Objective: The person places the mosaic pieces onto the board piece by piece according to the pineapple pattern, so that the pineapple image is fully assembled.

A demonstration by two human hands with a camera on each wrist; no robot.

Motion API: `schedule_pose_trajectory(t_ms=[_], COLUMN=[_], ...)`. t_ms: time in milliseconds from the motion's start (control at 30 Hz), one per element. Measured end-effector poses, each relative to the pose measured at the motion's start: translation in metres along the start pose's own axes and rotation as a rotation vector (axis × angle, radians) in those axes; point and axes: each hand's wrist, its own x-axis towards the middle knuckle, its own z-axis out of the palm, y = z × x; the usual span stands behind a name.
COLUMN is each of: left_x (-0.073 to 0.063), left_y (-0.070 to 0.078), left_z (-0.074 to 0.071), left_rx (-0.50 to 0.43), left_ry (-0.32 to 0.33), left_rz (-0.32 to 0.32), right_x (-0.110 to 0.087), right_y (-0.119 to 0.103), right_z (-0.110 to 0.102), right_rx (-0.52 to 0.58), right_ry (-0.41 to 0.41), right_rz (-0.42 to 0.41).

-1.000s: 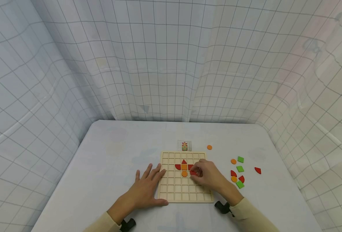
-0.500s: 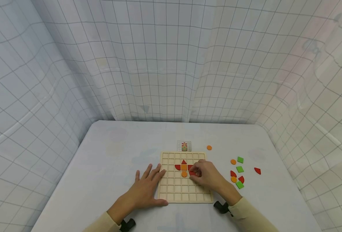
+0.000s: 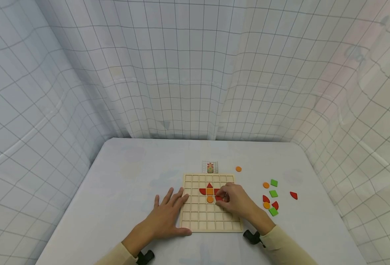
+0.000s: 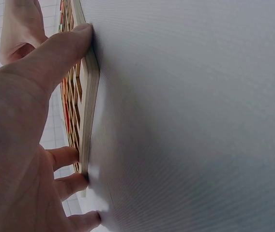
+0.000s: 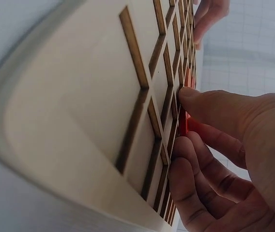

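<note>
A pale wooden grid board lies on the white table. My left hand rests at its left side with fingers spread; in the left wrist view the thumb lies at the board's edge. With its fingertips, my right hand pinches a red piece down at a cell right of the orange disc; the fingers partly cover that piece. Above the disc sits an orange square, flanked by red pieces, with a red triangle-like piece over it.
A small pattern card lies behind the board, with a lone orange disc to its right. Green squares, orange discs and red quarter-circle pieces lie scattered right of the board. Grid-patterned curtains surround the table.
</note>
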Motion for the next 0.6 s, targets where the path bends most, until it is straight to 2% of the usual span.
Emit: schedule_pose_trajectory(t_ms=[400, 600], left_x=[-0.0005, -0.0003], left_y=[0.0018, 0.0013], left_z=[-0.0012, -0.0002], left_rx=[0.007, 0.008], left_ry=[-0.001, 0.003], left_rz=[-0.005, 0.0], right_x=[-0.0002, -0.0008], right_y=[-0.0048, -0.0047], right_z=[0.0003, -0.0007], right_rx=[0.032, 0.031], right_ry=[-0.02, -0.022], right_rz=[0.007, -0.017])
